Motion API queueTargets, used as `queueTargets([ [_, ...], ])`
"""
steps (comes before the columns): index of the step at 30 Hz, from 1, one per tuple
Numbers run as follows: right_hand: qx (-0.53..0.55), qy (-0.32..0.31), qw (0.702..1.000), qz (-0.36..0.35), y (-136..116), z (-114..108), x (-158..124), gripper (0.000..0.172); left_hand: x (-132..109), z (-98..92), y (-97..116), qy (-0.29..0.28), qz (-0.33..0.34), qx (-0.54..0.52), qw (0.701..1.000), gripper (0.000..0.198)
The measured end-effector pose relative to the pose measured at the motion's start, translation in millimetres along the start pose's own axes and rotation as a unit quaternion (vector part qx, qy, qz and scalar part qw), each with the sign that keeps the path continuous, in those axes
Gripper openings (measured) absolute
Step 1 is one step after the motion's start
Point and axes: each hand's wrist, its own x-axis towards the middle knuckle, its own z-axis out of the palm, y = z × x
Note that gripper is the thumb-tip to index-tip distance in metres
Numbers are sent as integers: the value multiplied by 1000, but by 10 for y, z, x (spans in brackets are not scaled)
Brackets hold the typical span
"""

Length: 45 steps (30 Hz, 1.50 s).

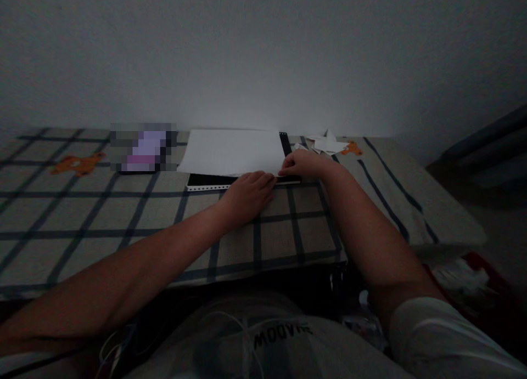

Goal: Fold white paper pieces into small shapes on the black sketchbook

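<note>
A white sheet of paper (pixel 234 151) lies over a black notebook (pixel 211 180), whose near edge shows a white strip with a row of holes. My left hand (pixel 249 197) rests palm down with its fingers stretched over the near edges of the paper and notebook. At the sheet's near right corner, my right hand (pixel 300 163) is closed in a pinch on the paper's edge. Folded white paper pieces (pixel 329 143) lie just beyond my right hand. The dim light hides fine detail at the fingertips.
A checked cloth (pixel 164 211) covers the table, with an orange bear-shaped print (pixel 78 163) on the left. A phone with a blurred screen (pixel 146 148) lies left of the paper. A plain wall (pixel 247 55) stands behind. On the lower right is a red container (pixel 486 280).
</note>
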Motion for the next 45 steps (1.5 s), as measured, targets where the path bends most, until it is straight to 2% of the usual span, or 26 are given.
queueTargets([
  [6, -1, -9, 1000, 2, -4, -2, 15, 27, 34, 68, -13, -28, 50, 4, 998, 51],
  [15, -15, -18, 999, 21, 2, -103, -86, 25, 60, 24, -33, -35, 51, 6, 998, 52],
  [23, -23, -20, 999, 31, 76, -98, -70, 23, 47, 24, -61, -44, 34, -27, 998, 54],
  [33, -25, 37, 999, 12, 80, -188, -111, 22, 50, 47, -83, -39, 33, -51, 997, 54],
  [39, -10, -14, 1000, 4, 145, -105, -41, 23, 54, 17, -61, -51, 15, -50, 997, 54],
  [45, -1, -22, 1000, 7, 161, -80, -23, 21, 39, 22, -106, -46, 16, -70, 996, 54],
])
